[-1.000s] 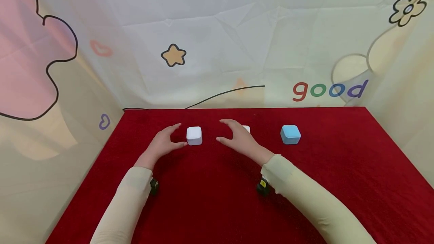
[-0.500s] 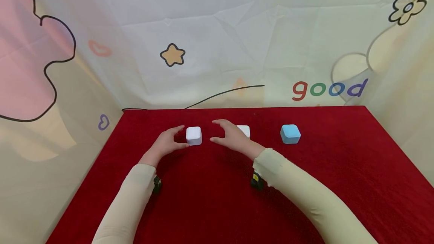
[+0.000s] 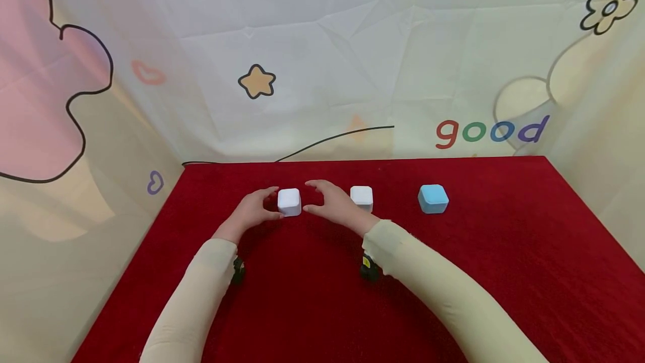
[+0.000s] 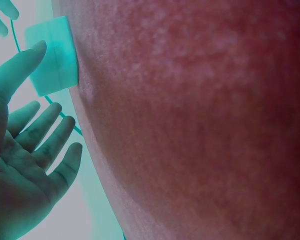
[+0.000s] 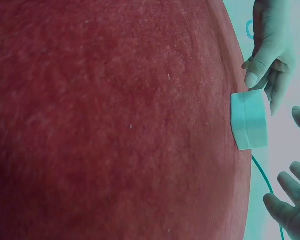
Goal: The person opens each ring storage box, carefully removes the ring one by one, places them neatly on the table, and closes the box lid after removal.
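Observation:
A white block [image 3: 289, 202] with rounded corners rests on the red cloth between the two hands. The left hand [image 3: 247, 214] is at its left side, thumb and fingers spread around that edge; whether they touch it I cannot tell. From the right, the right hand [image 3: 336, 204] faces the block with its fingers parted and a small gap to it. In the left wrist view the left hand [image 4: 25, 160] has its thumb in front of the block [image 4: 52, 57]. The right wrist view shows the block [image 5: 250, 120] between the left hand [image 5: 272, 55] and the right hand [image 5: 292, 200].
A second white block [image 3: 361, 197] stands partly behind the right hand and wrist. Farther right sits a light blue block [image 3: 433, 199]. The red cloth [image 3: 302, 307] covers the table, and a printed curtain [image 3: 322, 60] hangs behind and at both sides.
The right hand has moved left toward the white block, uncovering more of the second white block. My left hand has shifted slightly right, closer to the block. The blocks have stayed in place.

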`<action>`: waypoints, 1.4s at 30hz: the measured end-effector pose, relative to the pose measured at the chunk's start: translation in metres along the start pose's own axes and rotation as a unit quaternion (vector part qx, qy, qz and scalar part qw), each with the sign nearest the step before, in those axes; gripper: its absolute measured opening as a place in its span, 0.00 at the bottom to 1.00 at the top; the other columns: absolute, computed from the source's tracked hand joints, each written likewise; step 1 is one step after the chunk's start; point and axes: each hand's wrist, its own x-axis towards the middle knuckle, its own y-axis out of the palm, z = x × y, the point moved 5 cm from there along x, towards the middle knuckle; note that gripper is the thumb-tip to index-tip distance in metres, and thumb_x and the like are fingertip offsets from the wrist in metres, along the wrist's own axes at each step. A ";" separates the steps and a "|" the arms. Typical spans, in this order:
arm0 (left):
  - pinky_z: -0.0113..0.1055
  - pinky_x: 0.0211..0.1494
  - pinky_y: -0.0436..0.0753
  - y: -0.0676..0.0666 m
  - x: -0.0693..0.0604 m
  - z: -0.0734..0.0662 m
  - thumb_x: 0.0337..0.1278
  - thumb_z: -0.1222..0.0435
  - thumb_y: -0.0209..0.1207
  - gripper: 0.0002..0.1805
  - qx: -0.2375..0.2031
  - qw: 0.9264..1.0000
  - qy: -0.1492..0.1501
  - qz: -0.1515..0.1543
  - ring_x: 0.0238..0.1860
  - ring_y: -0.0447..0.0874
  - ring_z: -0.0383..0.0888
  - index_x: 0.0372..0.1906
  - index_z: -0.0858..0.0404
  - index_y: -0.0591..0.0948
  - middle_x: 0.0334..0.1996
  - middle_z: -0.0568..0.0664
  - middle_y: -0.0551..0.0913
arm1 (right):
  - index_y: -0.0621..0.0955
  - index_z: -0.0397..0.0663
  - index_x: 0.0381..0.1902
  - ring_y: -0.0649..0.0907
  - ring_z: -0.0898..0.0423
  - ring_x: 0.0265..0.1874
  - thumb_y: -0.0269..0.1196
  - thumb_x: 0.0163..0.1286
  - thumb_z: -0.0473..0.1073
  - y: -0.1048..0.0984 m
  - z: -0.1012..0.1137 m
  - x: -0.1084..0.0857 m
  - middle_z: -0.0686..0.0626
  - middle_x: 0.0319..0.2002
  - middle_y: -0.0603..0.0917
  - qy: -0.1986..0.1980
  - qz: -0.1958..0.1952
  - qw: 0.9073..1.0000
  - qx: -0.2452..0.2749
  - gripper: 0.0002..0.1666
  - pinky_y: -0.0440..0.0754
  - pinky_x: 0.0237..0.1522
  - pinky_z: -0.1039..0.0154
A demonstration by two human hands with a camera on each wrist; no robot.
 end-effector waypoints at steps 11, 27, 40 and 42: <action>0.56 0.71 0.77 0.005 0.003 -0.001 0.61 0.64 0.69 0.41 -0.032 0.999 -0.001 0.009 0.66 0.77 0.60 0.77 0.64 0.65 0.69 0.65 0.76 | 0.69 0.47 0.75 0.75 0.44 0.71 0.67 0.71 0.44 0.013 -0.008 0.005 0.42 0.74 0.73 0.013 -0.002 1.000 0.018 0.37 0.76 0.72 0.48; 0.54 0.68 0.80 0.010 0.011 0.004 0.62 0.66 0.68 0.36 -0.047 0.999 0.014 0.010 0.62 0.80 0.60 0.74 0.68 0.69 0.63 0.66 0.80 | 0.70 0.41 0.73 0.77 0.42 0.69 0.67 0.71 0.41 0.027 -0.007 0.015 0.39 0.72 0.75 0.005 -0.038 0.997 0.068 0.35 0.75 0.71 0.47; 0.53 0.67 0.80 0.011 0.012 0.007 0.61 0.66 0.68 0.35 -0.062 0.998 0.023 0.010 0.63 0.79 0.59 0.72 0.69 0.72 0.63 0.66 0.81 | 0.65 0.41 0.78 0.69 0.42 0.76 0.66 0.72 0.42 0.040 -0.011 0.026 0.39 0.76 0.69 0.015 -0.022 0.998 0.064 0.40 0.68 0.77 0.46; 0.52 0.67 0.79 0.011 0.013 0.008 0.61 0.66 0.68 0.34 -0.061 0.998 0.028 0.013 0.63 0.79 0.59 0.72 0.69 0.72 0.63 0.66 0.80 | 0.64 0.42 0.78 0.68 0.43 0.78 0.66 0.72 0.42 0.041 -0.010 0.029 0.40 0.77 0.68 0.017 -0.021 0.998 0.061 0.40 0.66 0.78 0.46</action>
